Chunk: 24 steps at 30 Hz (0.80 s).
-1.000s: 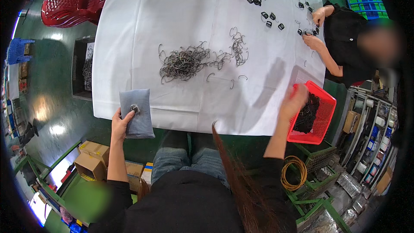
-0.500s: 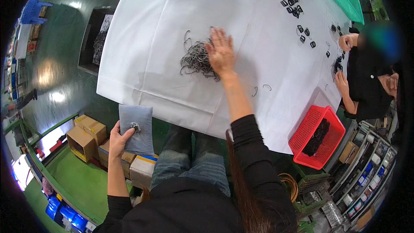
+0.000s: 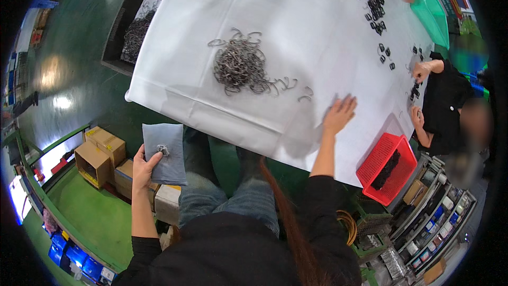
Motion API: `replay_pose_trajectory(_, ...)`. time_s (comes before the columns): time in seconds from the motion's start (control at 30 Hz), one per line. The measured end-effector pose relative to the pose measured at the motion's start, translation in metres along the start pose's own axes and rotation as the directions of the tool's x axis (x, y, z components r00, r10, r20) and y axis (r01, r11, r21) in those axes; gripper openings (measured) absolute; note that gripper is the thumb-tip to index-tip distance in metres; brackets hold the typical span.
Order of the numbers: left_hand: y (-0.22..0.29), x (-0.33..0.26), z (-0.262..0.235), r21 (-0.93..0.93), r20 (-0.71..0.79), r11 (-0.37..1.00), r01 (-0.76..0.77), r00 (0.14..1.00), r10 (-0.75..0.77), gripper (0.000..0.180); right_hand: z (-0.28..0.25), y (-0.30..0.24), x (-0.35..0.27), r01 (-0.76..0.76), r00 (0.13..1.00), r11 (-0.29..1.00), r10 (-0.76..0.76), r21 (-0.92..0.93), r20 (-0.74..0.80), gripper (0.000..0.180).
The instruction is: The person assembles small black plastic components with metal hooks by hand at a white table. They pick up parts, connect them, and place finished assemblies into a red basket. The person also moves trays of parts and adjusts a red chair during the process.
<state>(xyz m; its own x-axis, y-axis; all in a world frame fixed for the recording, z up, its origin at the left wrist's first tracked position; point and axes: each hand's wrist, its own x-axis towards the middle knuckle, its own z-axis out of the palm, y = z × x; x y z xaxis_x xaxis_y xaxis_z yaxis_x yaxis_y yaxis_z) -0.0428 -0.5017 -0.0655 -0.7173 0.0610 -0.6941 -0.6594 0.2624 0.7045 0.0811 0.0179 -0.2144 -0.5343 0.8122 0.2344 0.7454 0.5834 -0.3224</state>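
My left hand (image 3: 144, 172) grips a flat blue-grey cloth pad (image 3: 166, 168) beside the table's near edge. Its thumb lies near a small silvery-dark piece (image 3: 163, 151) at the middle of the pad; I cannot make out what it is. My right hand (image 3: 339, 116) rests on the white table cover (image 3: 238, 122) with nothing in it, its fingers stretched out. To its left lies a pile of thin, dark curved wire hooks (image 3: 239, 68), apart from the hand. A few loose hooks (image 3: 306, 94) trail off the pile's right side toward my hand.
A red plastic basket (image 3: 373, 167) with black pieces stands at the right table edge. Small black buckle-like pieces (image 3: 374, 8) lie farther back, near a green basket (image 3: 431, 13). Another person's hands (image 3: 422, 71) work at the right. A dark crate (image 3: 117, 37) stands left, cardboard boxes (image 3: 108, 148) below.
My right hand has gone from the hook pile to the bare cover on the right. The pile's outline has changed, with hooks now spread along its right side. My left hand still holds the pad.
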Motion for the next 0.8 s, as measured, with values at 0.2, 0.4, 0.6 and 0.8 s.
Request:
replay_pose_trajectory(0.2,0.02,0.043,-0.051,0.036,0.049,0.999,0.011,0.999,-0.013,0.047,0.058,-0.186,-0.061,0.231,0.956,0.93,-0.271,0.287,0.11,0.071)
replay_pose_trajectory(0.4,0.035,0.078,-0.131,0.045,0.046,0.998,0.048,0.998,-0.05,0.049,0.079,-0.323,-0.08,0.301,0.923,0.908,-0.355,0.29,0.152,0.064)
replay_pose_trajectory(0.6,0.047,0.108,-0.201,0.058,0.013,0.993,0.098,0.995,-0.099,0.048,0.125,-0.456,-0.105,0.383,0.878,0.84,-0.46,0.384,0.132,0.053)
replay_pose_trajectory(0.8,0.058,0.116,-0.243,0.091,-0.044,0.994,0.063,0.997,-0.059,0.045,0.17,-0.59,-0.116,0.408,0.84,0.775,-0.526,0.482,0.135,0.051)
